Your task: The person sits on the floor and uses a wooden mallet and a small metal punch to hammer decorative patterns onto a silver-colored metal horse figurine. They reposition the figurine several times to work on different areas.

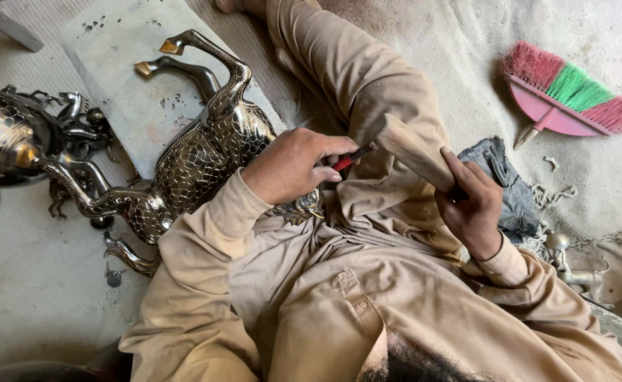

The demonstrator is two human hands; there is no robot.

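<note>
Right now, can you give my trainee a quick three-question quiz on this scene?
1. True or false: the left hand rests on the metal horse.
2. What does the right hand grip? A) broom B) wooden mallet C) cloth
3. Fill in: the broom has pink and ___ bristles.

Key: 1 true; 2 B, the wooden mallet; 3 green.

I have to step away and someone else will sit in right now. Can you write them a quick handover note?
Left hand grips a thin red-handled tool, tip against the patterned metal horse figure lying across the lap and a stone slab.
Right hand holds a wooden mallet raised beside the tool.
Done: scale pattern covers the horse's visible body.
Left: cannot tell.
</note>
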